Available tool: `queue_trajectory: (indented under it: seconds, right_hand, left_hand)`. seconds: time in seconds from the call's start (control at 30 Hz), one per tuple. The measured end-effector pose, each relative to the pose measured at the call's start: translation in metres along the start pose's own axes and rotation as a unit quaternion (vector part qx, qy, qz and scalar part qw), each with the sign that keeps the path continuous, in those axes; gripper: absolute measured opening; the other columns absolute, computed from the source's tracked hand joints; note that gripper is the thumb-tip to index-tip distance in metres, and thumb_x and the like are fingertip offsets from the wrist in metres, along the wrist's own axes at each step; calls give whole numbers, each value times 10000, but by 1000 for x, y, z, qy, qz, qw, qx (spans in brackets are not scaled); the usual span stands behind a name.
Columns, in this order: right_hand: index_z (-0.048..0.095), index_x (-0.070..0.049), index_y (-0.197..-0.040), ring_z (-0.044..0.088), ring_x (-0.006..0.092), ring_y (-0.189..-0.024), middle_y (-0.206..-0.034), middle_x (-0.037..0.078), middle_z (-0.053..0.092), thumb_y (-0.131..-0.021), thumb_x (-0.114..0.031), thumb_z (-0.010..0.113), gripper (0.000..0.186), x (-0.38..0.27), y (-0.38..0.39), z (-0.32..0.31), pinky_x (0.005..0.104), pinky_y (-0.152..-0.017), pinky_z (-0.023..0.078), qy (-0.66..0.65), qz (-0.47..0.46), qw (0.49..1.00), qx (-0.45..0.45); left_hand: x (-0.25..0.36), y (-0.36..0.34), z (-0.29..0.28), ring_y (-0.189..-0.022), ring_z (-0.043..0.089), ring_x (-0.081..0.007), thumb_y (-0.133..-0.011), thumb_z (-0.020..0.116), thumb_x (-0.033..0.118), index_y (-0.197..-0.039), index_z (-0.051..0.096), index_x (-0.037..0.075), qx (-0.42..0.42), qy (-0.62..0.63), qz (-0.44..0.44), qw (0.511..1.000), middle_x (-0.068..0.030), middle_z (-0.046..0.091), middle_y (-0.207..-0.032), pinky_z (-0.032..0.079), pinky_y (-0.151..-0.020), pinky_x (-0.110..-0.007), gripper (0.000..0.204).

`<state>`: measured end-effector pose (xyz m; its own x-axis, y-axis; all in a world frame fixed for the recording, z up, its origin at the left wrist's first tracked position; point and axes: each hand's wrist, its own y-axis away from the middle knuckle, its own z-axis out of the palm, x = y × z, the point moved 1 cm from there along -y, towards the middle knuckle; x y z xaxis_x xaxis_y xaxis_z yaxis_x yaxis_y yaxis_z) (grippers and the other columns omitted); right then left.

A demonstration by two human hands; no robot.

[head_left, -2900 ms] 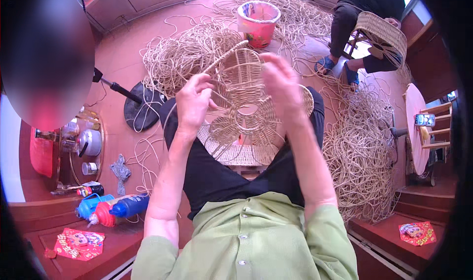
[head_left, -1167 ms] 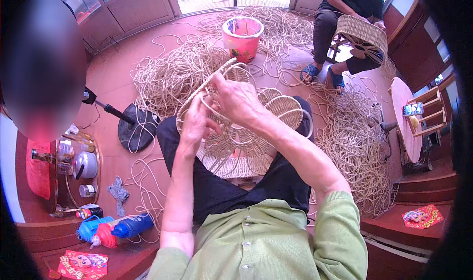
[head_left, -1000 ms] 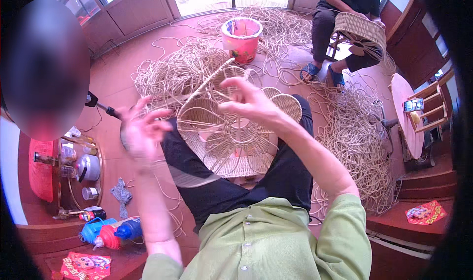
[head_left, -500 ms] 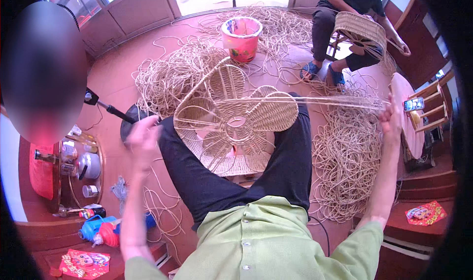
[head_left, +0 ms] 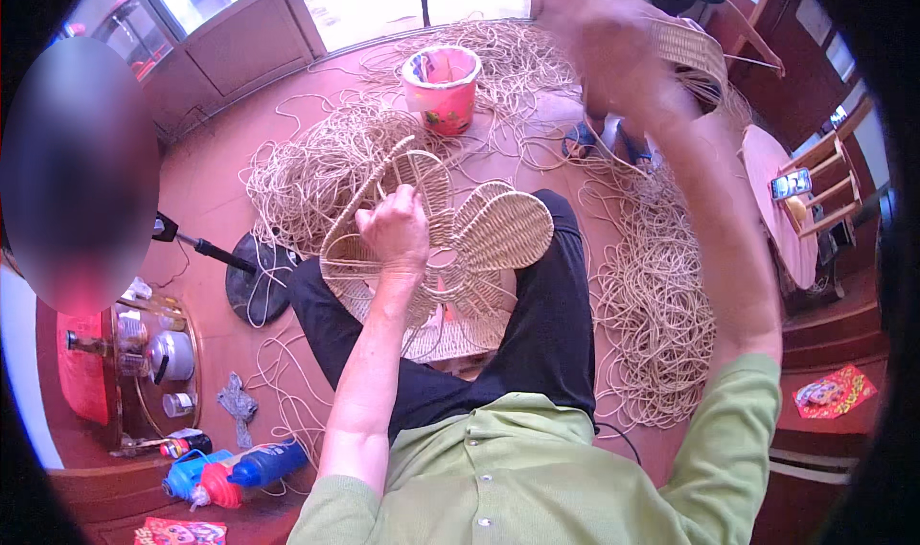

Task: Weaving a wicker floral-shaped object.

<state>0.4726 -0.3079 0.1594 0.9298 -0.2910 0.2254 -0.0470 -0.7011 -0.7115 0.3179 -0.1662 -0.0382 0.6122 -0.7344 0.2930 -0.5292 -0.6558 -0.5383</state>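
A woven straw-coloured cord piece [head_left: 506, 231] with several petal shapes round a central ring rests between my thighs, bordered by a curved rim. My left hand [head_left: 395, 225] is closed in a fist over its upper left petals; whatever lies inside the fingers is hidden. High on the right, my right hand [head_left: 599, 23] is raised far from the woven piece and smeared by motion. Its fingers and anything in them cannot be made out.
Loose cord heaps [head_left: 656, 320] cover the floor on the right, left and far side. A pink bucket [head_left: 441, 94] stands beyond the woven piece. Another person sits far right with a woven seat [head_left: 695, 51]. A black round base [head_left: 261, 278] stands left; bottles [head_left: 268, 463] lie lower left.
My left hand has come rightward onto the woven piece. My right hand has swung up and inward from the far right. The strands stretched across to the right no longer show.
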Motion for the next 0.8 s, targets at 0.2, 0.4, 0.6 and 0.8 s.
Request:
queue_trajectory:
  seconds: [0.2,0.4,0.6,0.8]
  right_hand:
    - [521,-36,-1000,663,404,-865,-861,218,670,-912,-210,582,205,-69,86,92,492,-738,499,-341,196,884,-253]
    - [510,-61,-1023,673,368,-855,-831,140,685,-811,-149,675,283,-70,83,104,465,-723,501,-376,272,857,-224]
    - [544,-108,-965,604,258,-826,-742,35,606,-746,-134,686,262,-72,96,92,434,-791,432,-218,228,945,-82]
    - [593,-137,-963,586,273,-750,-737,62,568,-741,-115,586,223,12,128,107,439,-707,431,116,164,976,89]
  left_hand:
    - [29,-3,17,-834,666,-351,-899,544,211,-987,695,84,-169,165,-62,970,-160,700,-878,459,-818,-427,216]
    - [10,2,14,-1016,593,-382,-849,523,125,-1007,639,-57,-256,393,-33,882,-235,621,-1075,460,-878,-441,268]
    - [20,21,13,-1220,500,-430,-828,581,83,-1094,606,-65,-102,293,78,948,-278,540,-1287,393,-1030,-479,305]
    - [55,48,-13,-1316,435,-348,-810,711,85,-1263,578,46,26,244,6,969,-171,474,-1361,333,-1102,-445,474]
